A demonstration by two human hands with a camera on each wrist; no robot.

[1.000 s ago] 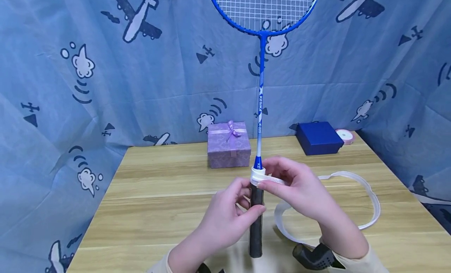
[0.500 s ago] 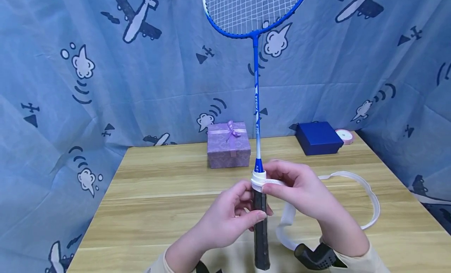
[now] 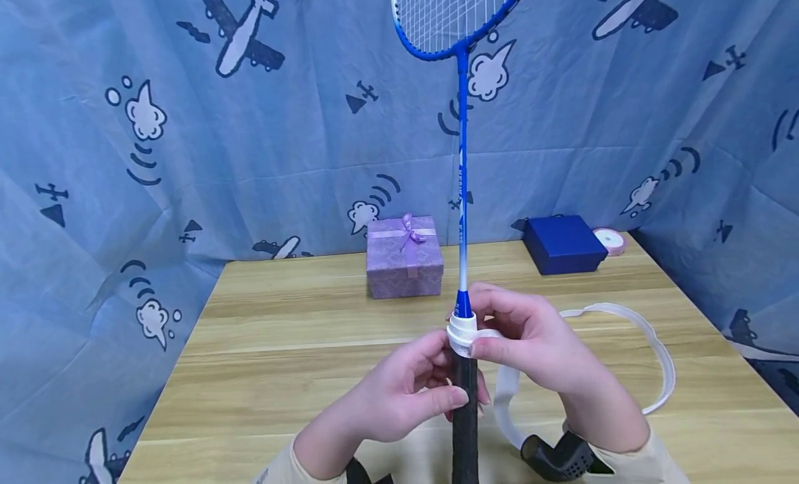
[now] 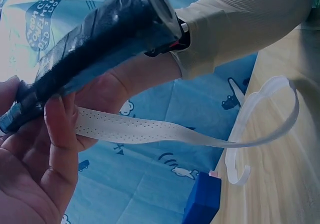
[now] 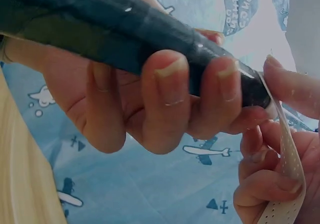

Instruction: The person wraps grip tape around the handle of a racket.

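My left hand (image 3: pixel 399 394) curled its grip round the black handle (image 3: pixel 465 415) of the upright racket (image 3: pixel 462 193), held above the table (image 3: pixel 281 345). My right hand (image 3: pixel 530 338) pinched the white tape (image 3: pixel 465 329) at the handle's top, its loose tail looping across the table behind.

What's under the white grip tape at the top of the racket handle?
The white grip tape wraps the top of the black handle, beneath the blue shaft. The covered handle surface cannot be seen; the right hand holds the loose tail.
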